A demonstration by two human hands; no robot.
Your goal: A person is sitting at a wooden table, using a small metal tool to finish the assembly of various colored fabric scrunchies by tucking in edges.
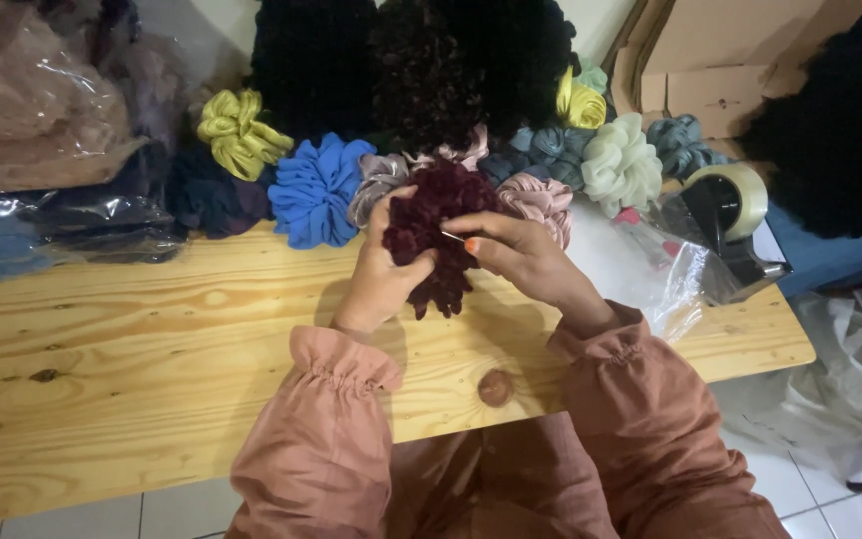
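Observation:
A dark maroon fabric scrunchie (438, 215) is held up over the wooden table (152, 349) between both hands. My left hand (383, 274) grips its left side with the thumb across the ruffles. My right hand (516, 250) pinches a thin needle (454, 237) at the scrunchie's right side. Both arms wear ruffled terracotta sleeves.
Behind the hands lie several scrunchies: blue (316, 190), yellow-green (239, 133), pale green (619, 165), pink (541, 200). A tape dispenser (730, 215) and a clear plastic bag (665, 265) sit at right, plastic-wrapped bundles (42, 120) at left, a cardboard box (720, 60) at back.

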